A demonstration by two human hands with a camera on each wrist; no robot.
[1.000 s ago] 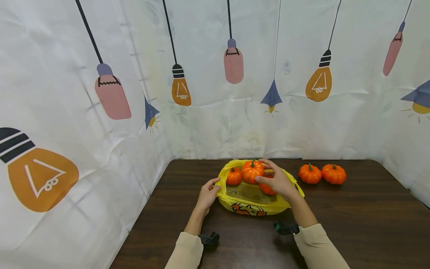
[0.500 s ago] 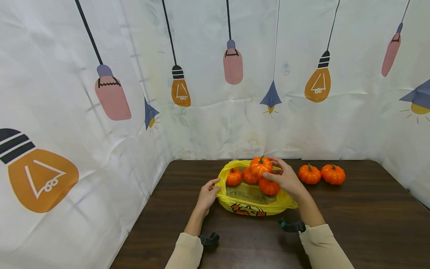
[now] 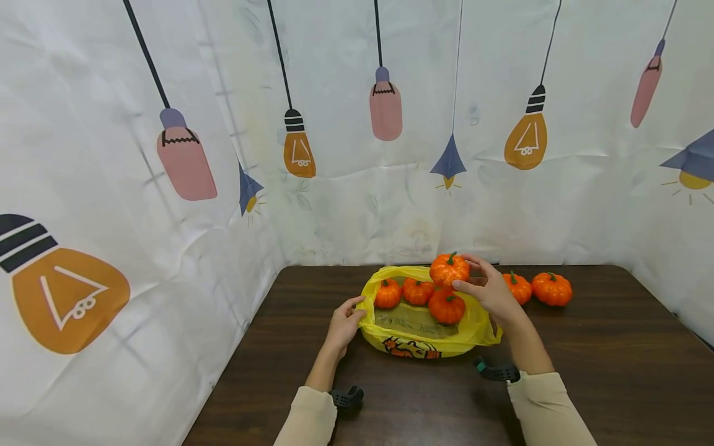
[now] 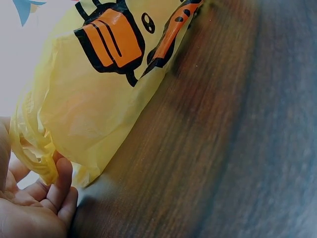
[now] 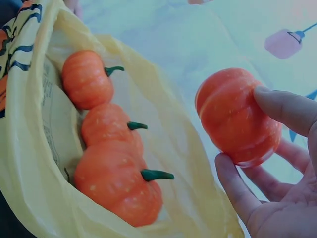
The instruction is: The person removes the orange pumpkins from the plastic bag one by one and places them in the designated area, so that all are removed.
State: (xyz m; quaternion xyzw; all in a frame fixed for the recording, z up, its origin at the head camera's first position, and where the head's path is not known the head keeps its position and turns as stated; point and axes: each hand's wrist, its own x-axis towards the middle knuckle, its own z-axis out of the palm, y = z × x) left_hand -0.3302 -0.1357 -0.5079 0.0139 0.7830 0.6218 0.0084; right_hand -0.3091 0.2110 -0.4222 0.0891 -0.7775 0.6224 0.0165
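Tabletop pumpkin [image 3: 520, 288] stands partly behind the right hand [image 3: 494, 294].

Bag [image 3: 463, 344] on tbl [image 3: 619, 365] there, 3 pumpkins [image 3: 446, 308] in it, 4th pumpkin [image 3: 447, 271] up by its back R rim, 2 pumpkins [image 3: 552, 290] R of it, backdrop [image 3: 346, 217] behind.

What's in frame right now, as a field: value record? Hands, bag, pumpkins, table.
left hand: grips the left edge of the yellow bag
right hand: holds a pumpkin in its fingers, above the bag's right part
bag: mouth open, on table
in bag: left pumpkin, middle pumpkin, right pumpkin
right of bag: inner loose pumpkin, partly hidden by right hand; outer loose pumpkin
table: dark, wood-grained
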